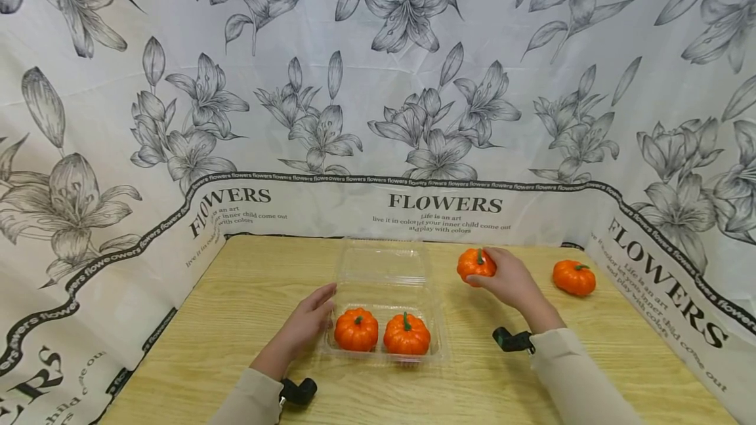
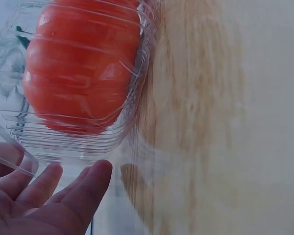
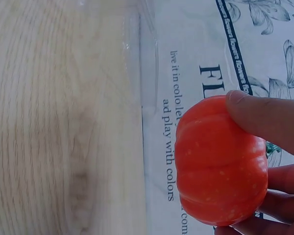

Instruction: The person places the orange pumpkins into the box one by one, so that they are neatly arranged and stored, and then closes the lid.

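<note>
In the head view my right hand (image 1: 509, 275) grips a small orange toy pumpkin (image 1: 474, 266), held over the right part of the table. The right wrist view has the thumb over the top of this pumpkin (image 3: 220, 161) and the other fingers around its far side. My left hand (image 1: 308, 321) is at the left side of a clear plastic clamshell box (image 1: 440, 340), its fingers nearly straight and right at the rim. Inside the box, a left pumpkin (image 1: 356, 330) and a right pumpkin (image 1: 407, 334) sit side by side, green stems up. The box's lid (image 1: 382, 264) is folded back.
Another orange pumpkin (image 1: 574, 278) lies at the table's right side. The light wooden table (image 1: 236, 300) is enclosed by a white curtain (image 1: 331, 208) with flower drawings and lettering. Each wrist carries a black camera mount.
</note>
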`<action>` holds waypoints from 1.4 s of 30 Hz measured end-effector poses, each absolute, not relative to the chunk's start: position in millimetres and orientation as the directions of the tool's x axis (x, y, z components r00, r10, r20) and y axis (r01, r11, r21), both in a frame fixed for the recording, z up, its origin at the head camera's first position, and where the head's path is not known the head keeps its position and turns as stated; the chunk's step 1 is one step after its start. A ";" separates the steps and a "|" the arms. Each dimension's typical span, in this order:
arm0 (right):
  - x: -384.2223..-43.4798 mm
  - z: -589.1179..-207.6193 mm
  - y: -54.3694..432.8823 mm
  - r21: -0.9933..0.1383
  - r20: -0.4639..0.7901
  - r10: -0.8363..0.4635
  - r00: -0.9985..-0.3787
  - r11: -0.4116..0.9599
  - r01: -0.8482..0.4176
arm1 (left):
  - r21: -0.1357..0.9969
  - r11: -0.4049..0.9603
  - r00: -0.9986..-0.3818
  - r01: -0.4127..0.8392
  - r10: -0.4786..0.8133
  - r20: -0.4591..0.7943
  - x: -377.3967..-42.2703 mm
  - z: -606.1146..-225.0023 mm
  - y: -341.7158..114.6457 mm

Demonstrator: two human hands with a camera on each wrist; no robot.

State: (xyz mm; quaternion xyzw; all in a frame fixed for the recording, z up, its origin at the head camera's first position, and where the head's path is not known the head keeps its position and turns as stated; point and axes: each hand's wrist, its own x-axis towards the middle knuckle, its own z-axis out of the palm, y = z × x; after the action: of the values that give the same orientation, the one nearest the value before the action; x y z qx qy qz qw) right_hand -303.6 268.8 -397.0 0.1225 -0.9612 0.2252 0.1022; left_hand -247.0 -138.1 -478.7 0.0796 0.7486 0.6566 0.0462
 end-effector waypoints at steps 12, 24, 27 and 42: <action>-292.2 -389.7 245.0 -0.407 0.281 -0.231 -0.931 0.850 -0.334 | 0.989 0.136 -0.985 0.053 0.170 0.030 -244.6 -476.2 -137.3; -279.8 -383.7 220.2 -0.432 0.319 -0.291 -0.902 0.802 -0.412 | 0.991 0.124 -0.983 0.053 0.180 0.030 -245.1 -477.9 -137.1; -277.6 -382.5 215.1 -0.434 0.329 -0.304 -0.894 0.792 -0.429 | 0.991 0.119 -0.983 0.053 0.180 0.031 -244.9 -477.9 -137.0; -269.7 -385.1 190.0 -0.440 0.366 -0.364 -0.856 0.744 -0.504 | 0.993 0.109 -0.983 0.047 0.180 0.027 -244.2 -477.0 -138.0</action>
State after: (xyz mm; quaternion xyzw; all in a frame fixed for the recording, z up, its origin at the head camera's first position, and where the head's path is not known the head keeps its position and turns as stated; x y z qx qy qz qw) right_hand -269.7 190.0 -385.1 0.2345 -0.9247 0.2706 0.1295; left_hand -244.2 -138.0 -477.0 0.0766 0.7428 0.6632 0.0502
